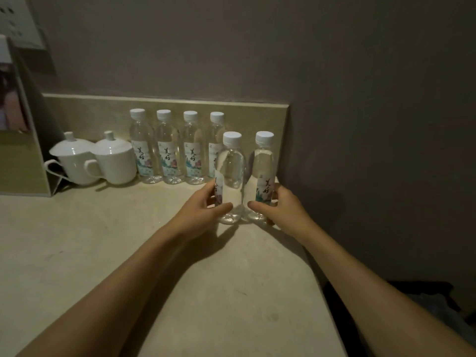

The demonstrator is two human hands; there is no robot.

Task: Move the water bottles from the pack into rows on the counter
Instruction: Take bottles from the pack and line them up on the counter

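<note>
Several clear water bottles with white caps and printed labels stand in a back row (pixel 167 150) against the low backsplash. In front of that row, two more bottles stand upright on the beige counter (pixel 128 240). My left hand (pixel 203 204) is wrapped around the lower part of the left front bottle (pixel 231 173). My right hand (pixel 280 204) grips the lower part of the right front bottle (pixel 264 168), which stands close to the right wall. Both bottle bases rest on the counter, nearly touching each other. The pack is out of sight.
Two white lidded cups (pixel 98 161) stand left of the back row. A standing card holder (pixel 23 150) is at the far left. A dark wall (pixel 373 150) bounds the counter on the right; the counter's right edge drops to a dark area (pixel 425 305).
</note>
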